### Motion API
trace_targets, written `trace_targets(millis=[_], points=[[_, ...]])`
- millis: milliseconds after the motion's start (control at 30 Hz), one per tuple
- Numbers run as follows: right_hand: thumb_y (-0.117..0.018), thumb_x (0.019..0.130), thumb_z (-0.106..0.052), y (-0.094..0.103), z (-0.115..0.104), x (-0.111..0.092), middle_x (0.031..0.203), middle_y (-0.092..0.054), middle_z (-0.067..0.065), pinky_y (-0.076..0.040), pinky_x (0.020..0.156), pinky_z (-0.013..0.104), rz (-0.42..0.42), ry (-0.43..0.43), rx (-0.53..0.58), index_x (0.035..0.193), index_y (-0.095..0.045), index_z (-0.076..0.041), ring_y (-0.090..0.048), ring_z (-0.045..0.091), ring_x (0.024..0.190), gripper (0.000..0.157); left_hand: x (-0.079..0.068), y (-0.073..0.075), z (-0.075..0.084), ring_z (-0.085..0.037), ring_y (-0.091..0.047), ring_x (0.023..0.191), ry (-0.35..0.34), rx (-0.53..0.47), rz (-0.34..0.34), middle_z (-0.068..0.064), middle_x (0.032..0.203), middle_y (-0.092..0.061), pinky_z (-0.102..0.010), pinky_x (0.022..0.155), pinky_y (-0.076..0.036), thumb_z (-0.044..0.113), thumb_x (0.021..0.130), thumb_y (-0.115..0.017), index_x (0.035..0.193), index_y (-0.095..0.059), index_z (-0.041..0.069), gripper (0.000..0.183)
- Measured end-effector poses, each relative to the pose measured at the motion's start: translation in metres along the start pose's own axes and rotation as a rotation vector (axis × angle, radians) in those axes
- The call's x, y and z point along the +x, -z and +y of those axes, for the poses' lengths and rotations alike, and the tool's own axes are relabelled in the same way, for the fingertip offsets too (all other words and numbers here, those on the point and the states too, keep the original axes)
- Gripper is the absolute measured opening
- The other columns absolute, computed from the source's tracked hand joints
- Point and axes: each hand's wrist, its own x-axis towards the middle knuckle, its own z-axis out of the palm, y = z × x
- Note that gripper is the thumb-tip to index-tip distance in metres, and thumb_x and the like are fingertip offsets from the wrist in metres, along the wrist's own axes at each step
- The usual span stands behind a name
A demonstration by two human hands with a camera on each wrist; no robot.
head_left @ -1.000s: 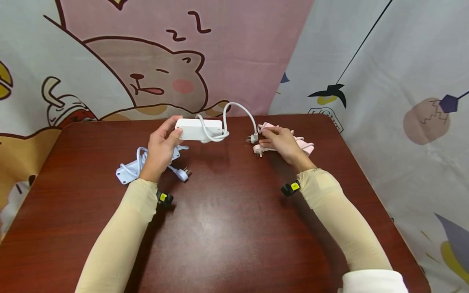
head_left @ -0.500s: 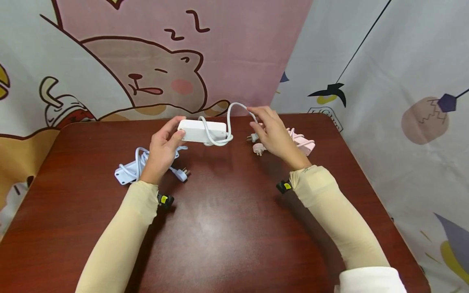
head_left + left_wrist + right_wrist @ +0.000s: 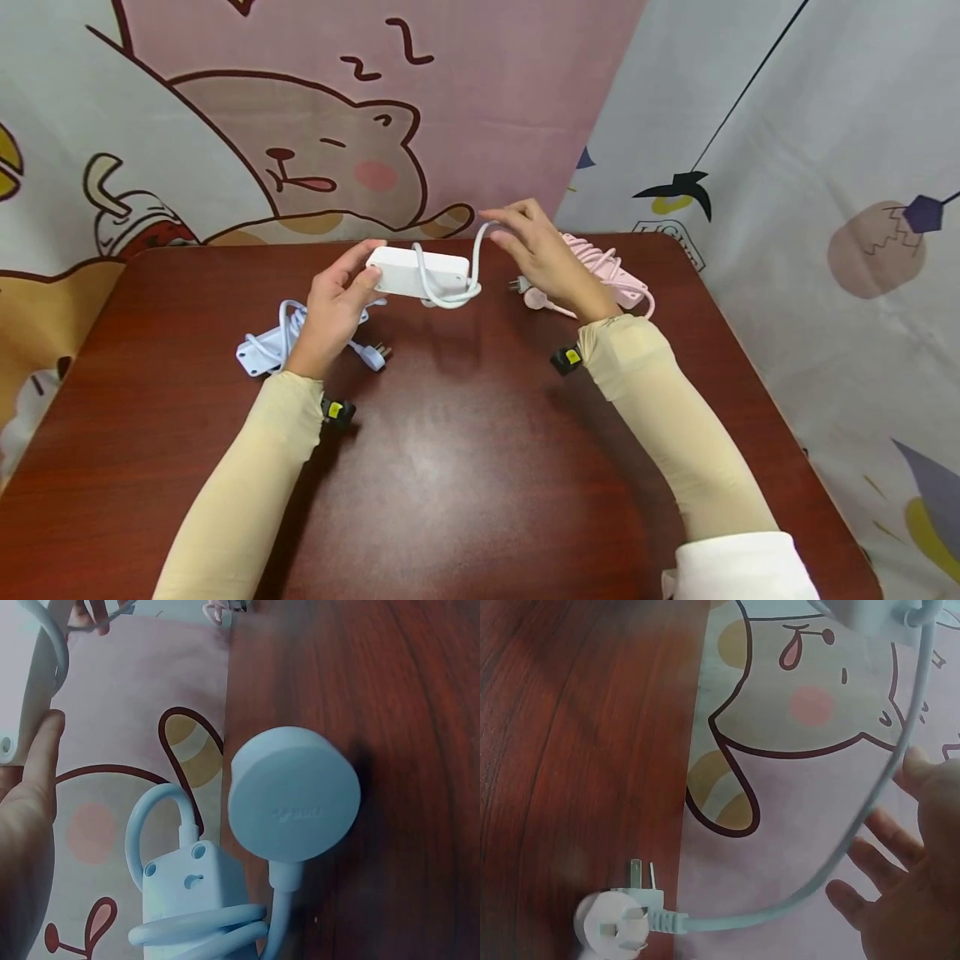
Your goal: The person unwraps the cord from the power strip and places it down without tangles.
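Observation:
My left hand (image 3: pixel 336 292) grips one end of a white power strip (image 3: pixel 397 271), thumb on its near side, and keeps it above the table. The strip's white cord (image 3: pixel 476 258) loops round its other end and arches to the right. There my right hand (image 3: pixel 543 254) has thumb and index finger either side of the cord, its fingers spread in the right wrist view. The cord's pronged plug (image 3: pixel 519 285) hangs below that hand, close to a pink plug (image 3: pixel 536 298). In the left wrist view the white strip (image 3: pixel 19 682) shows at the upper left.
Behind my right hand lies a pink power strip (image 3: pixel 630 287) with its cord wound round it. A light blue power strip (image 3: pixel 258 354) lies under my left forearm, its plug (image 3: pixel 371 357) pointing right. A patterned curtain (image 3: pixel 510 108) hangs behind the brown table (image 3: pixel 435 467).
My right hand has moved left and up from beside the plugs, along the cord towards the strip. The white strip has shifted slightly right, still in my left hand.

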Motion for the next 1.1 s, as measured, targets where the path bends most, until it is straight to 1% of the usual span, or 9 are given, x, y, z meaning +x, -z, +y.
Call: trace_targets(millis=[67,133,267,433,600,667,833,967,1100], points=[[-0.058,0.104,-0.025,0.000,0.000,-0.001,0.128,-0.048,0.017,-0.044,0.100,0.042,0.015,0.001,0.017,0.136,-0.064,-0.017,-0.052,0.028,0.115,0.033,0.001,0.000,0.000,-0.006,-0.068,0.095,0.001,-0.014,0.008,0.004,0.120,-0.062,-0.019,0.078,-0.060,0.019,0.104,-0.058,0.144,-0.054,0.005,0.043],[-0.060,0.103,-0.024,0.000,0.001,-0.003,0.123,-0.048,0.016,-0.043,0.098,0.039,0.037,0.007,0.035,0.128,-0.068,-0.014,-0.052,0.028,0.112,0.028,0.002,0.000,0.000,-0.006,-0.067,0.096,-0.003,-0.023,0.017,0.004,0.121,-0.062,-0.018,0.078,-0.060,0.018,0.104,-0.058,0.144,-0.053,0.004,0.043],[-0.061,0.103,-0.023,0.001,0.002,-0.005,0.118,-0.055,0.011,-0.043,0.097,0.036,0.064,0.026,0.048,0.119,-0.070,-0.012,-0.053,0.023,0.113,0.021,0.003,0.000,0.000,-0.008,-0.067,0.098,-0.010,-0.036,0.029,0.001,0.123,-0.062,-0.018,0.080,-0.060,0.016,0.104,-0.058,0.145,-0.052,0.001,0.044],[-0.060,0.103,-0.023,0.001,0.001,-0.008,0.115,-0.065,0.005,-0.044,0.096,0.035,0.042,0.037,0.047,0.117,-0.070,-0.014,-0.056,0.018,0.109,0.019,0.003,-0.001,0.000,-0.009,-0.067,0.100,-0.010,-0.027,0.049,-0.002,0.126,-0.062,-0.019,0.081,-0.060,0.016,0.104,-0.058,0.145,-0.053,0.002,0.043],[-0.061,0.103,-0.023,-0.002,-0.002,-0.013,0.114,-0.067,0.004,-0.044,0.094,0.036,0.044,0.041,0.058,0.117,-0.070,-0.013,-0.056,0.018,0.108,0.019,0.003,-0.004,-0.001,-0.009,-0.066,0.102,-0.006,-0.037,0.079,-0.002,0.125,-0.063,-0.019,0.082,-0.060,0.015,0.104,-0.058,0.143,-0.055,0.003,0.041],[-0.062,0.102,-0.023,-0.004,-0.004,-0.015,0.114,-0.068,0.004,-0.046,0.094,0.037,0.049,0.055,0.061,0.116,-0.071,-0.013,-0.057,0.017,0.108,0.019,0.004,-0.005,-0.001,-0.009,-0.066,0.103,-0.009,-0.045,0.086,-0.003,0.125,-0.063,-0.019,0.082,-0.060,0.014,0.104,-0.057,0.143,-0.054,0.001,0.041],[-0.067,0.099,-0.020,-0.008,-0.007,-0.020,0.106,-0.071,0.002,-0.048,0.084,0.033,0.062,0.119,0.067,0.111,-0.074,-0.014,-0.059,0.014,0.094,0.015,0.005,-0.007,-0.002,-0.006,-0.066,0.104,-0.017,-0.021,0.098,-0.008,0.128,-0.062,-0.019,0.081,-0.060,0.012,0.105,-0.056,0.144,-0.052,-0.001,0.042],[-0.071,0.096,-0.017,-0.010,-0.008,-0.023,0.098,-0.070,0.000,-0.047,0.075,0.026,0.075,0.141,0.097,0.107,-0.077,-0.017,-0.057,0.011,0.080,0.012,0.005,-0.007,-0.002,-0.005,-0.066,0.100,-0.017,0.006,0.096,-0.009,0.129,-0.061,-0.019,0.079,-0.061,0.013,0.105,-0.055,0.144,-0.052,0.000,0.042],[-0.075,0.092,-0.016,-0.013,-0.009,-0.025,0.095,-0.072,0.001,-0.046,0.072,0.024,0.078,0.153,0.139,0.102,-0.078,-0.016,-0.058,0.012,0.077,0.011,0.004,-0.009,-0.003,-0.003,-0.067,0.095,-0.013,0.042,0.103,-0.006,0.126,-0.061,-0.017,0.077,-0.060,0.014,0.105,-0.056,0.144,-0.054,0.003,0.041]])
